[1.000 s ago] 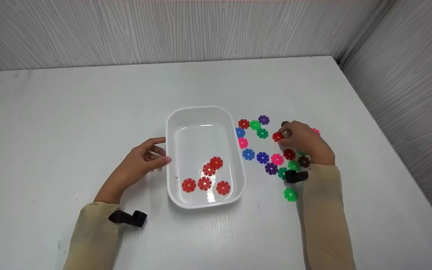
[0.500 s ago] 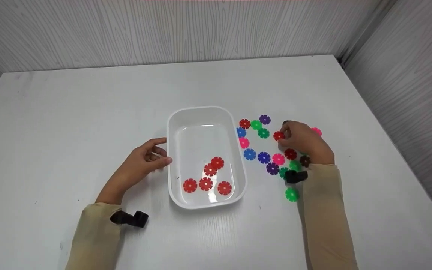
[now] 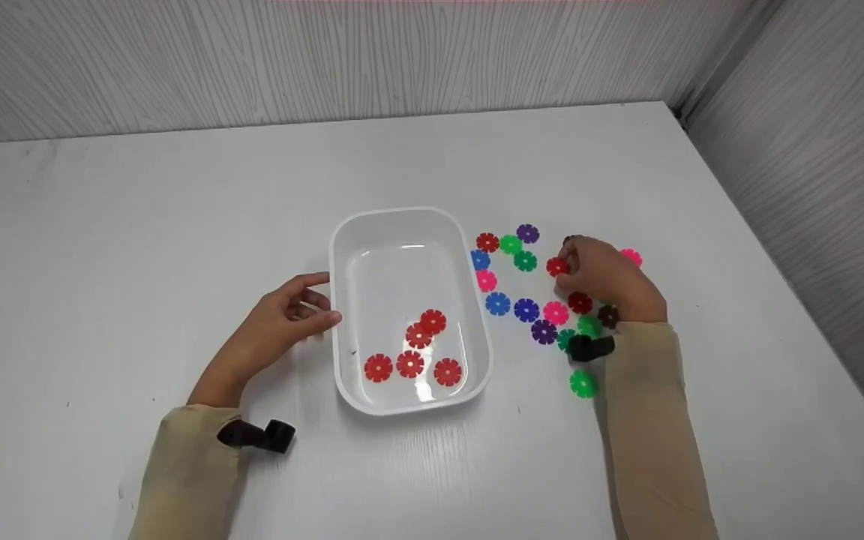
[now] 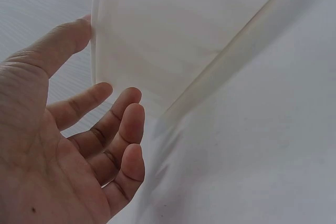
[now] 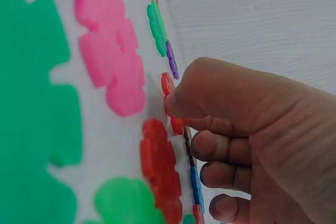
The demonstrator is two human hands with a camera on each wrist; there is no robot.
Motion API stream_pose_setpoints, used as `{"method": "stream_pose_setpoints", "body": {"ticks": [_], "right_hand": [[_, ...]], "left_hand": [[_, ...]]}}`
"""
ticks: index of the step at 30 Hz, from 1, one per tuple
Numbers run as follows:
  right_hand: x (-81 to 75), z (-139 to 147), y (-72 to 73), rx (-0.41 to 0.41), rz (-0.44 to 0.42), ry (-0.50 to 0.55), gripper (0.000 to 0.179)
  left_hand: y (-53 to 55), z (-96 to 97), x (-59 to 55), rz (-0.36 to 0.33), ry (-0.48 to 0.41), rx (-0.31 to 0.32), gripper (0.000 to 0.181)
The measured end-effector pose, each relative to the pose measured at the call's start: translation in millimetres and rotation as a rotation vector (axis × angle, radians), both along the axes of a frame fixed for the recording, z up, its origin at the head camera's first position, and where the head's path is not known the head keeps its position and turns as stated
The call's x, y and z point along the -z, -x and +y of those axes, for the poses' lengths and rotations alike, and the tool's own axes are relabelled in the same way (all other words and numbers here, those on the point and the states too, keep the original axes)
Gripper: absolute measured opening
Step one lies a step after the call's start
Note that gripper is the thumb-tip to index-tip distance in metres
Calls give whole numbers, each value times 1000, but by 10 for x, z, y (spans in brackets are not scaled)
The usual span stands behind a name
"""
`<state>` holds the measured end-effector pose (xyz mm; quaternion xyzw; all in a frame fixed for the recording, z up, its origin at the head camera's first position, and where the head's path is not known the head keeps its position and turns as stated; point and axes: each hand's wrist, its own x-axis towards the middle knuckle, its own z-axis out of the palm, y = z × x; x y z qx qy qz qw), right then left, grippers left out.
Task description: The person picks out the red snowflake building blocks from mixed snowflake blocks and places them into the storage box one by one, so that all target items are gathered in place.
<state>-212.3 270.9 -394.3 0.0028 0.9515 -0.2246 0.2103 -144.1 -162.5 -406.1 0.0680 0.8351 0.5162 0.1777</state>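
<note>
A white plastic tray [image 3: 402,409] stands mid-table, with several red notched toy discs [image 3: 410,364] lying flat in its near half. My left hand [image 3: 282,319] holds the tray's left rim: the thumb lies over the edge, the index finger reaches the outer wall. In the left wrist view the other fingers of the left hand [image 4: 79,129] curl loosely, clear of the wall. To the tray's right, my right hand [image 3: 608,281] pinches another red disc [image 3: 556,266] by its right edge. In the right wrist view the thumb covers part of that disc [image 5: 167,83].
Loose notched discs in several colours lie right of the tray, among them a blue disc [image 3: 497,304], a purple disc [image 3: 527,233] and a green disc [image 3: 583,383]. A dark red disc [image 3: 580,303] lies just below the right hand. Wood-patterned panels [image 3: 402,60] border the table.
Both hands keep their places at the tray rim and at the red disc. The head view shifts slightly; nothing else has visibly moved.
</note>
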Motion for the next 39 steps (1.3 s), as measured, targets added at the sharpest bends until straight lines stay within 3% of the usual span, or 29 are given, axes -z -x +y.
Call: {"method": "stream_pose_setpoints", "body": {"ticks": [15, 20, 28, 39], "right_hand": [[-46, -26, -12, 28, 6, 24, 64], [-121, -84, -38, 30, 38, 26, 58], [-230, -213, -64, -24, 86, 30, 55], [-346, -470, -87, -65, 79, 28, 55]], "left_hand": [[28, 21, 3, -4, 7, 7, 63], [34, 18, 2, 2, 9, 10, 63], [36, 11, 10, -2, 9, 9, 63], [9, 2, 4, -6, 19, 3, 64]]}}
